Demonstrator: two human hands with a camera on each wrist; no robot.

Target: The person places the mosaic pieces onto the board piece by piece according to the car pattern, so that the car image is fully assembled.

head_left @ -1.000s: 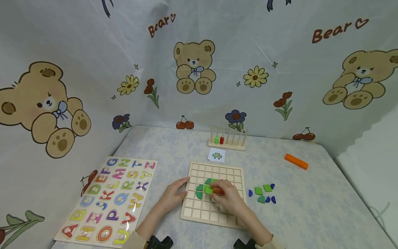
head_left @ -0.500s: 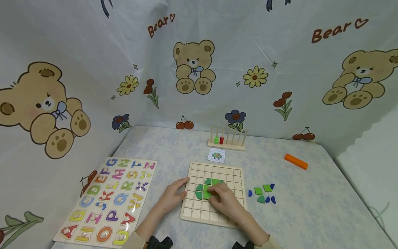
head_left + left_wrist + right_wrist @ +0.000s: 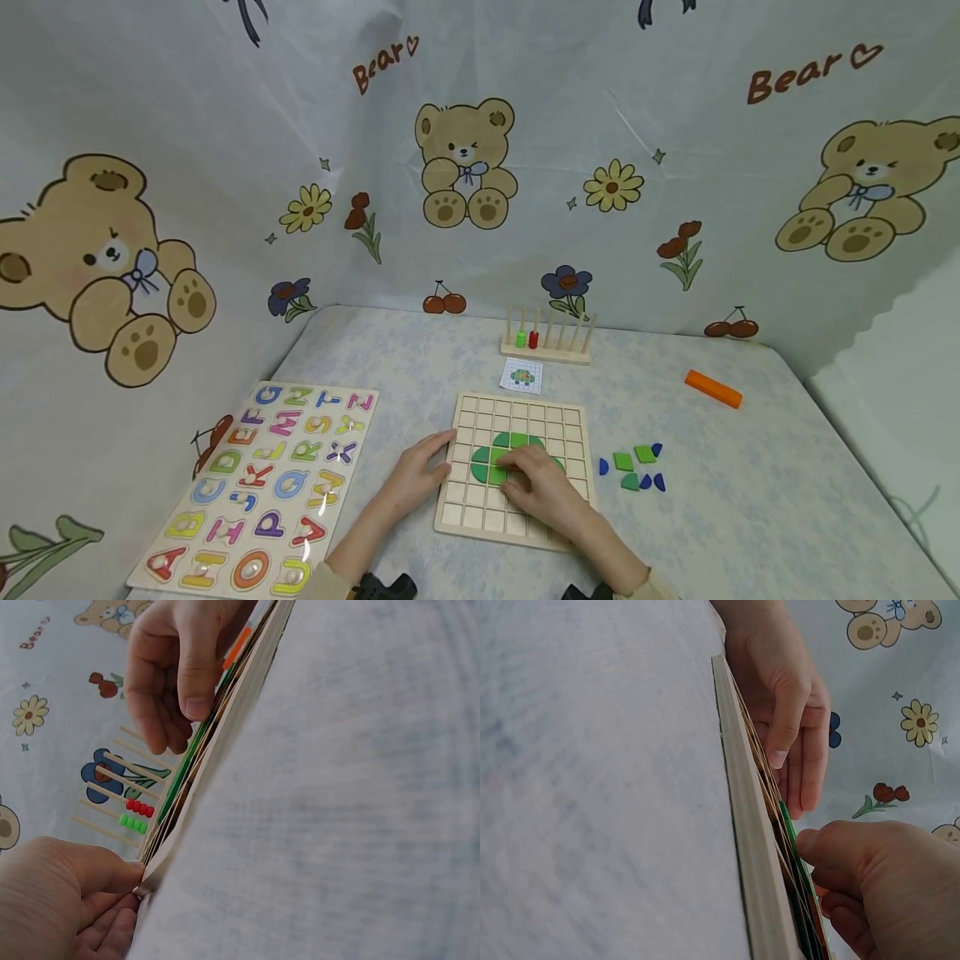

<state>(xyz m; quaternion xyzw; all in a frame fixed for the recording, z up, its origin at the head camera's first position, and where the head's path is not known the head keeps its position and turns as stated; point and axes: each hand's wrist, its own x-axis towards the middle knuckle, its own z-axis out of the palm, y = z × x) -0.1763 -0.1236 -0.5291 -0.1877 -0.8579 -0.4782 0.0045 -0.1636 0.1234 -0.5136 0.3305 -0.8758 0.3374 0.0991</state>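
In the head view my left hand [image 3: 414, 477] rests fingertips and thumb against the left edge of a wooden grid board [image 3: 472, 521]. My right hand [image 3: 545, 493] bends over the board's middle, fingertips at a light green square tile [image 3: 497, 475], with no piece visible lifted between thumb and fingers. Dark green quarter-round tiles [image 3: 480, 472] and another light green square [image 3: 518, 439] lie around it, forming a rounded shape partly hidden under the hand. From the right wrist view, the right thumb [image 3: 817, 838] is beside the green tile edges, with some red below it.
Loose green and blue tiles [image 3: 623, 461] lie right of the board. Behind it are a small pattern card [image 3: 521, 376] and a peg rack [image 3: 546, 353] with green and red beads. An alphabet puzzle [image 3: 255, 492] lies left; an orange bar [image 3: 713, 389] lies at right.
My right hand has shifted slightly left and down on the board, covering the red tile seen earlier. Dark green tiles at right now show more. My left hand stays at the board's edge.
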